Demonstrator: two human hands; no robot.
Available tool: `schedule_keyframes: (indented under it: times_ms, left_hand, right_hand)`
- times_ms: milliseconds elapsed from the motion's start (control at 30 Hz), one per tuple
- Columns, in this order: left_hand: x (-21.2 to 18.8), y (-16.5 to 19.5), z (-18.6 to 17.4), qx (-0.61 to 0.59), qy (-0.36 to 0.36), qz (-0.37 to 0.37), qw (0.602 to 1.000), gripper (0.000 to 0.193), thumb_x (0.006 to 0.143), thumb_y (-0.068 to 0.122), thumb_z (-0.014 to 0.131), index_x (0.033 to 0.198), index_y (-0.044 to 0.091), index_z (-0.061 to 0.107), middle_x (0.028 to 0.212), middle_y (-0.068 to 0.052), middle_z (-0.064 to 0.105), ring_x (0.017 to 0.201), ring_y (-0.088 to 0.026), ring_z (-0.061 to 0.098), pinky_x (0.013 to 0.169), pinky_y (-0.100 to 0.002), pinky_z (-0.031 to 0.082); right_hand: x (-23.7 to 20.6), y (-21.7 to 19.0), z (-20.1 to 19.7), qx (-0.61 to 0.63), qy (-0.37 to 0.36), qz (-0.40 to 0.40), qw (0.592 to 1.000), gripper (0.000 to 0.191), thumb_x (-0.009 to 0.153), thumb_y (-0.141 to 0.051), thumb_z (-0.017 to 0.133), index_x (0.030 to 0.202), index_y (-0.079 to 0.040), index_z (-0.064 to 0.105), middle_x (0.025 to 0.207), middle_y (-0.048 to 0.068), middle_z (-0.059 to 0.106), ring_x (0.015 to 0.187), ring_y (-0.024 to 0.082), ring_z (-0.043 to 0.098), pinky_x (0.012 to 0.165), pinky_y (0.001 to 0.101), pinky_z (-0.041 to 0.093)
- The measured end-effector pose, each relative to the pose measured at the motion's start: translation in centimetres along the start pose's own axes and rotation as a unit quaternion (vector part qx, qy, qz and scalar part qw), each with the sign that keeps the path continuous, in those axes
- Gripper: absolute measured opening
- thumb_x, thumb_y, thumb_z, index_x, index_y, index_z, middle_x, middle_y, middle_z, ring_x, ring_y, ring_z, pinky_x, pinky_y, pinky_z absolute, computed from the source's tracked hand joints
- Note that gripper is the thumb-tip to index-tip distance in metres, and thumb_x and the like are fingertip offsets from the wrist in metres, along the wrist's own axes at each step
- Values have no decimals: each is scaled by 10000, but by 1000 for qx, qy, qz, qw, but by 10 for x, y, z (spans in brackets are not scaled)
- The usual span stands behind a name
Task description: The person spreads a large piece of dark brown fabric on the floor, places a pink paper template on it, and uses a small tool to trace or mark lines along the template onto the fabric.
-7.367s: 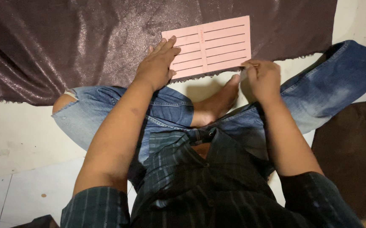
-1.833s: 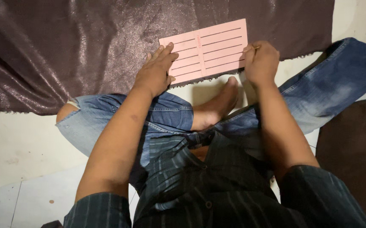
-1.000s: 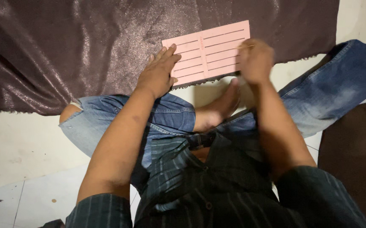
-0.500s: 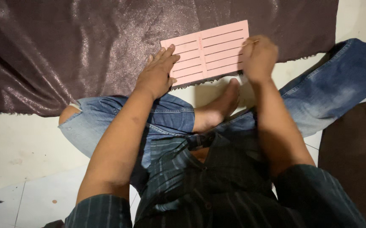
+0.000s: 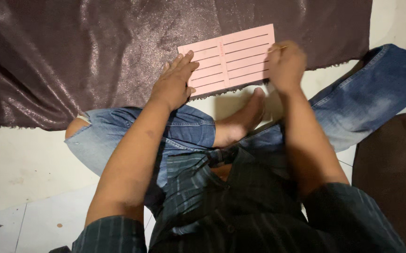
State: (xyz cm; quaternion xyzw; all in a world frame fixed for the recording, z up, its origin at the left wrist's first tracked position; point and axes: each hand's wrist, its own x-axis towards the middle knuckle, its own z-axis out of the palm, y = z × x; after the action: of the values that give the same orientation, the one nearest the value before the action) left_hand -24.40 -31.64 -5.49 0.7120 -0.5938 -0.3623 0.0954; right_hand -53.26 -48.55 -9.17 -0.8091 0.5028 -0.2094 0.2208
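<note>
- One sheet of dark brown glittery fabric (image 5: 95, 56), spread on the floor, fills the upper part of the view; its lower edge is frayed.
- Pale floor (image 5: 25, 164), bare below the fabric, carries the seated person's legs in blue jeans (image 5: 376, 103); a bare foot (image 5: 243, 117) lies just under the card.
- One brown cushion-like piece (image 5: 395, 178) lies at the right edge.
- One pink card (image 5: 231, 58), rectangular, with dark slots in rows, lies flat on the fabric near its lower edge, between the two hands.
- Left hand (image 5: 175, 84): flat, fingers spread wide, pressing the card's left end.
- Right hand (image 5: 286, 65): blurred, curled narrowly at the card's right end around a thin pale stick (image 5: 279, 47) that shows only at its tip; what kind of tool it is cannot be told.
</note>
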Motion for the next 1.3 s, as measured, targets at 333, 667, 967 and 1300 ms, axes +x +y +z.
schedule_keyframes:
  times_ms: [333,667,967,1300]
  left_hand:
    - [1,1,0,6,-12,-11,1000,743,828,156,778,1489,214,445,1678,3,226,1542,-251,201,1262,-464,135]
    - [1,-2,0,-2,0,3,1000,731,821,148,786,1474,204,464,1678,-16,238,1544,-273,214,1264,-473,144]
    - [1,-2,1,-11,5,0,1000,731,815,148,791,1469,203,470,1671,-16,251,1538,-274,232,1261,-477,149]
    - [3,1,0,-10,2,-13,1000,731,806,138,789,1463,205,477,1671,-10,253,1540,-256,228,1265,-461,136]
  right_hand:
    - [7,5,-8,129,51,34,990,181,1054,-137,614,1016,18,700,968,160,730,903,283,702,827,398,542]
    - [16,-30,15,-35,92,-173,980,101,946,-66,649,942,-1,727,820,186,692,766,371,669,727,496,513]
    - [12,-46,21,88,-31,7,996,191,992,-150,608,1026,-1,722,860,179,723,782,346,721,740,453,566]
    - [6,-56,48,-17,-23,-154,988,118,902,-71,613,907,-67,730,857,186,707,798,373,692,802,466,566]
